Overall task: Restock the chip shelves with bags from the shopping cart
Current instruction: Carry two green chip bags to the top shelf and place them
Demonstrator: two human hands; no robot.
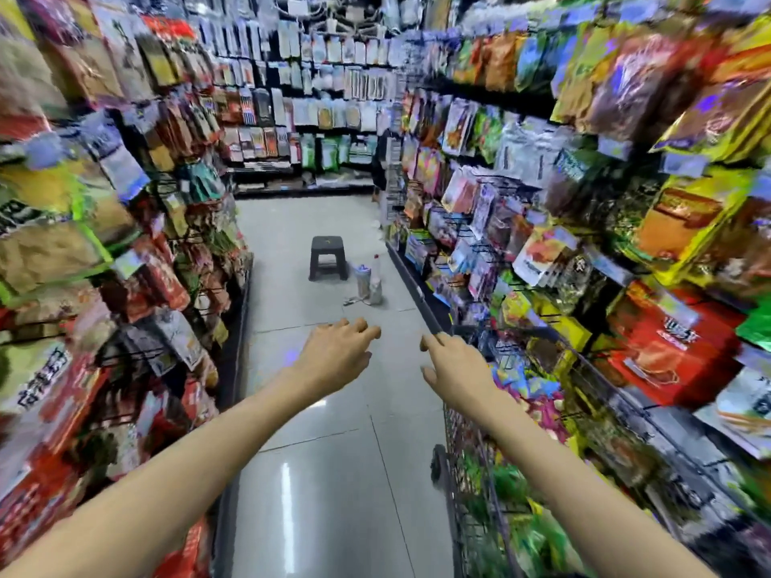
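Both bare forearms stretch forward over a glossy pale tiled floor (333, 473) that mirrors the ceiling lights in soft streaks. The left hand (333, 356) hangs palm down with its fingers loosely curved and spread, gripping nothing. The right hand (452, 367) is likewise relaxed, fingers extended and slightly bent, empty, its fingertips near the dark edge of the lower shelf.

Just below and to the right of the right forearm stands the shopping cart (467, 486), a basket of thin dark wire mesh with a small black wheel showing at its left corner. Inside it lie crinkled, shiny chip bags (538, 531) in green and yellow, with pink and blue foil ones further up; blur keeps any print from being read.

Right of the cart rise the chip shelves (617, 260), packed with puffy, glossy packets in red, yellow, orange and green, many hanging from black wire pegs. Well to the left of the cart, across the aisle, another rack (104, 252) holds flat pouches in brown, red and silver.

Far ahead of the cart, a squat black plastic stool (328, 257) with a square top sits on the tiles, and just beside it stand two slim bottles (369, 285).
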